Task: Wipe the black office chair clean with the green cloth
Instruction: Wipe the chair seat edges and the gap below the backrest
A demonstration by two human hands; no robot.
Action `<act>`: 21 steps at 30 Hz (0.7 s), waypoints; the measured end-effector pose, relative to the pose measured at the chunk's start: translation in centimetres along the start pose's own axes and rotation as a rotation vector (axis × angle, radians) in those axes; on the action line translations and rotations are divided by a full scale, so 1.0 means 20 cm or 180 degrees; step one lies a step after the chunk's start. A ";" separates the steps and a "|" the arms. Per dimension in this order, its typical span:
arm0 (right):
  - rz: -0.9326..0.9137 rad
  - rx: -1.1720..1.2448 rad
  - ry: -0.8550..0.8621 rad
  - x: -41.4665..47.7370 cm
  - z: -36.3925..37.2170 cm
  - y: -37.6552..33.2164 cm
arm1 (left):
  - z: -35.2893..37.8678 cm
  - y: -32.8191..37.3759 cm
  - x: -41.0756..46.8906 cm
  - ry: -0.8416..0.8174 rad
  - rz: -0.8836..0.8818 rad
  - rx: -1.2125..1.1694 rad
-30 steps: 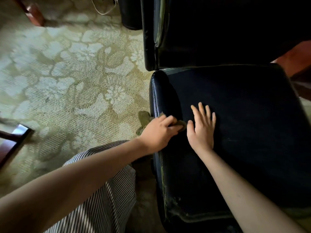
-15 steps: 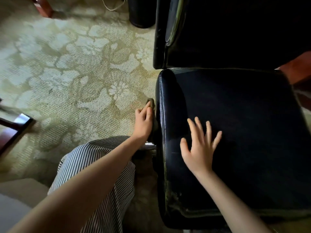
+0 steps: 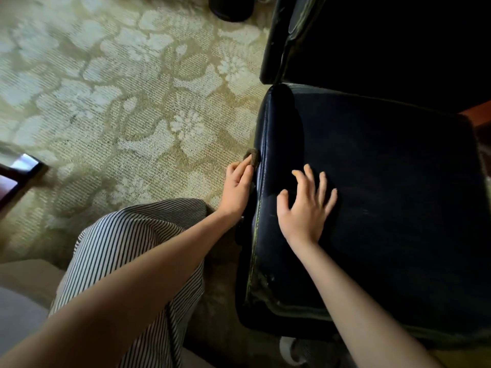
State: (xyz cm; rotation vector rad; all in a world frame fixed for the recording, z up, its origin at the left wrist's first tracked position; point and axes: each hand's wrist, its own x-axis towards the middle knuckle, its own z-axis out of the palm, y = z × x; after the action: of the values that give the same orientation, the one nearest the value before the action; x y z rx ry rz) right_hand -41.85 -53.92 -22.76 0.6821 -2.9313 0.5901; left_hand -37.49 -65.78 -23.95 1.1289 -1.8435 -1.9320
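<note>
Black chair (image 3: 385, 208) fills the right side of the head view, its seat (image 3: 398, 235) broad and dark, with the backrest (image 3: 372, 49) rising behind the seat. The seat's left edge shows a pale stitched seam and worn patches near its front corner.

The cloth (image 3: 252, 156) is at the seat's left side wall, about halfway along; only a small dull-green bunch shows past the fingertips. The left hand (image 3: 237, 189) lies along that side wall, its fingers nearly straight and together, pressing the cloth against the seat. I cannot tell how much cloth is under the palm.

The right hand (image 3: 305, 208) rests flat on top of the seat, close to its left edge, fingers straight and spread, holding nothing.

Left of the seat lies a flowered carpet (image 3: 119, 102). A striped garment (image 3: 132, 261) covers the person's leg, left of the seat's front corner. A pale caster (image 3: 288, 346) shows under the seat's front. Well left of the seat is a dark wooden piece (image 3: 18, 176); a black object (image 3: 231, 9) stands left of the backrest.
</note>
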 end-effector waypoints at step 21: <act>0.0157 0.0135 -0.0082 0.02 -0.10 -0.01 | -0.15 0.16 -0.05 -0.0163 0.1283 0.1328</act>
State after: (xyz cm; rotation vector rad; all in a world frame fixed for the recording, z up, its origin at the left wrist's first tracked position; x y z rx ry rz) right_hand -42.16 -53.44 -20.77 0.6277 -2.9753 0.6547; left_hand -35.90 -67.81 -20.35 0.7260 -2.3550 -1.4051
